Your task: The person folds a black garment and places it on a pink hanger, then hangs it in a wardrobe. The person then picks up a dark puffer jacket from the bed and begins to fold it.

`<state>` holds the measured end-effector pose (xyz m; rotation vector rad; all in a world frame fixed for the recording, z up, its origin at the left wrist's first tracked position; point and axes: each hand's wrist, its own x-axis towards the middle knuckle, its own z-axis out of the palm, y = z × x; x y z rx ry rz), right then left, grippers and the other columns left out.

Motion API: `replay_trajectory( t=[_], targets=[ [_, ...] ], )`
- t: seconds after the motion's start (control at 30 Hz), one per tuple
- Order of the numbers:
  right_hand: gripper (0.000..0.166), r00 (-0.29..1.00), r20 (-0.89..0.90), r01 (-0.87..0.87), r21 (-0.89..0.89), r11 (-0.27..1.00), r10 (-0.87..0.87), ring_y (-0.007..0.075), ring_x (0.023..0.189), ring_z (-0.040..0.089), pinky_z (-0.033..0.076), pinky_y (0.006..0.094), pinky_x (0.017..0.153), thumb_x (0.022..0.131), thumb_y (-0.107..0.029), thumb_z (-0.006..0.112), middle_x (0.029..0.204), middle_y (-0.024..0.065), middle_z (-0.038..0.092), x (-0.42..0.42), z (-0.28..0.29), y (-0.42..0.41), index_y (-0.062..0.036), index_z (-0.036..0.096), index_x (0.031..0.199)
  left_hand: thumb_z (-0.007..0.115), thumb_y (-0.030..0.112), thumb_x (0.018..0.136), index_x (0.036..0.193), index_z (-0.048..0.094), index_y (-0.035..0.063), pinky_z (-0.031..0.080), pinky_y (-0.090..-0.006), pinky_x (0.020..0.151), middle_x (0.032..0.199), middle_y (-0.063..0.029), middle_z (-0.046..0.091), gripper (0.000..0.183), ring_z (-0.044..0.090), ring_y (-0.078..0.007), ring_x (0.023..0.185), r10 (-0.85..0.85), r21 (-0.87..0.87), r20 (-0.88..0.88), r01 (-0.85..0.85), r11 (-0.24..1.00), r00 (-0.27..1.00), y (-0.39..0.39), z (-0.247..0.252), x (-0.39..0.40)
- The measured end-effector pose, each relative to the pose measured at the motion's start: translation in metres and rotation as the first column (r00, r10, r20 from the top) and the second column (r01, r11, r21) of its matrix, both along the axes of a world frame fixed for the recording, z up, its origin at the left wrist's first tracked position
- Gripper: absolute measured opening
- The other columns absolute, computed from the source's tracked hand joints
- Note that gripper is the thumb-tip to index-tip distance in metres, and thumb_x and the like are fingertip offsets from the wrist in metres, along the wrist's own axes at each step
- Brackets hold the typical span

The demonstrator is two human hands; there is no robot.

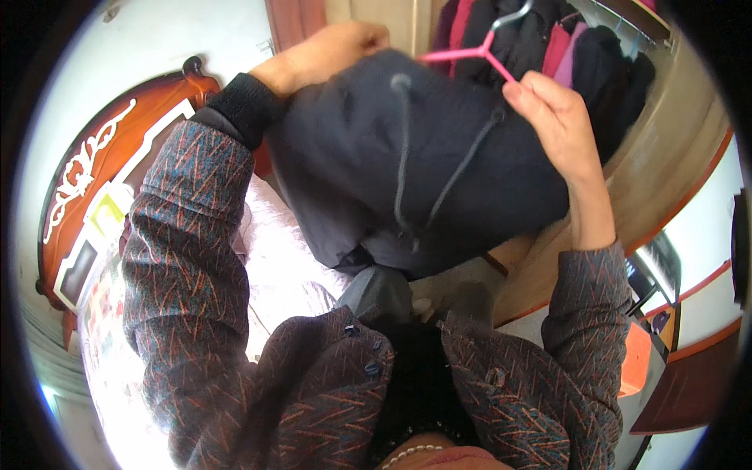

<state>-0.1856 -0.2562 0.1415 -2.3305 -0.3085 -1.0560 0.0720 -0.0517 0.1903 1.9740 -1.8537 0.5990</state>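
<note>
A dark garment [352, 153] with two grey drawstrings hangs in front of me, spread between both hands. The metal hook and pink arms of a clothes hanger [483, 51] rise above its upper edge; the rest is covered by cloth. My right hand [555, 117] pinches the hanger's right arm at the garment's upper right. At the upper left, my left hand [335, 53] is curled at the garment's top edge, its fingertips turned away and blurred. Whether it also holds the hanger is hidden.
An open wardrobe [664, 147] with several hanging clothes [523, 44] stands ahead to the right. On the left is a bed [276, 235] with a carved wooden headboard [111, 135] and picture frames. A monitor [661, 264] and an orange object [634, 358] are at the right.
</note>
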Motion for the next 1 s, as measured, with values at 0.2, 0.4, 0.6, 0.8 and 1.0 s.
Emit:
replay_trajectory(
  t=[0.2, 0.4, 0.6, 0.8, 1.0],
  targets=[
    [0.032, 0.99, 0.089, 0.1, 0.062, 0.993, -0.105, 0.002, 0.072, 0.041, 0.034, 0.0217, 0.065, 0.1, -0.031, 0.064, 0.075, -0.0106, 0.046, 0.008, 0.019, -0.051, -0.0064, 0.062, 0.08, 0.041, 0.059, 0.103, 0.11, 0.066, -0.0058, 0.051, -0.041, 0.084, 0.098, -0.023, 0.07, 0.07, 0.067, -0.0315, 0.095, 0.144, 0.012, -0.35, -0.149, 0.989, 0.925, 0.007, 0.044, -0.053],
    [0.03, 0.999, -0.008, 0.036, 0.231, 0.972, -0.035, 0.0026, 0.065, 0.046, 0.037, 0.0214, 0.058, 0.098, -0.023, 0.065, 0.07, -0.0083, 0.055, 0.023, 0.069, -0.021, -0.0066, 0.065, 0.073, 0.052, 0.046, 0.103, 0.111, 0.065, -0.005, 0.051, -0.0402, 0.086, 0.099, -0.0207, 0.07, 0.053, 0.067, -0.0318, 0.096, -0.001, -0.138, -0.075, -0.009, 0.99, 0.997, 0.008, 0.057, -0.054],
    [0.053, 0.828, 0.346, 0.478, -0.025, 0.878, -0.441, 0.031, 0.112, 0.063, 0.049, 0.0381, 0.096, 0.097, -0.029, 0.066, 0.121, 0.0249, 0.063, 0.029, 0.067, -0.07, 0.0015, 0.05, 0.137, 0.053, 0.028, 0.104, 0.123, 0.064, -0.0027, 0.053, -0.0361, 0.088, 0.106, -0.0152, 0.071, 0.038, 0.065, -0.0207, 0.098, 0.146, -0.238, -0.302, -0.223, 0.945, 0.942, -0.009, 0.052, -0.042],
    [0.062, 0.968, 0.052, 0.204, 0.417, 0.886, -0.247, 0.0242, 0.122, 0.056, 0.039, 0.033, 0.107, 0.085, -0.03, 0.08, 0.13, 0.0152, 0.062, 0.033, -0.088, -0.074, 0.0029, 0.057, 0.132, 0.051, 0.028, 0.105, 0.127, 0.061, -0.0039, 0.053, -0.0308, 0.088, 0.114, -0.0118, 0.069, 0.04, 0.065, -0.0189, 0.1, -0.151, -0.37, -0.601, -0.105, 0.923, 0.785, 0.009, 0.049, -0.007],
    [0.041, 0.919, -0.284, 0.392, 0.595, 0.701, -0.273, 0.0262, 0.104, 0.066, 0.049, 0.0373, 0.094, 0.087, -0.017, 0.076, 0.113, 0.0156, 0.071, 0.066, -0.167, -0.105, 0.0056, 0.065, 0.12, 0.051, 0.03, 0.106, 0.129, 0.059, -0.0039, 0.052, -0.0304, 0.091, 0.118, -0.0116, 0.068, 0.042, 0.064, -0.018, 0.105, -0.101, -0.372, -0.532, -0.125, 0.92, 0.841, 0.034, 0.073, -0.004]
  ],
)
